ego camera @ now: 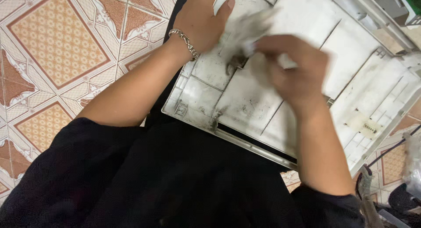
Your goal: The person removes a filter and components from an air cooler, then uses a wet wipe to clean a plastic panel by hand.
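A large white plastic panel [359,78], dusty and ribbed, lies across my lap with dark grime near its lower left corner. My left hand [201,21], with a metal chain bracelet on the wrist, grips the panel's upper left edge, thumb on top. My right hand [294,72] is blurred over the middle of the panel and is closed on a grey, dirty cloth [247,30] pressed against the surface. The cloth spreads toward my left hand. Part of the panel under my right hand is hidden.
Patterned orange and cream floor tiles [57,39] lie to the left. My black clothing [175,184] fills the bottom. A green circuit board [412,2] and grey housing sit at the top right. Dark cables and clear plastic wrap [410,166] lie at the bottom right.
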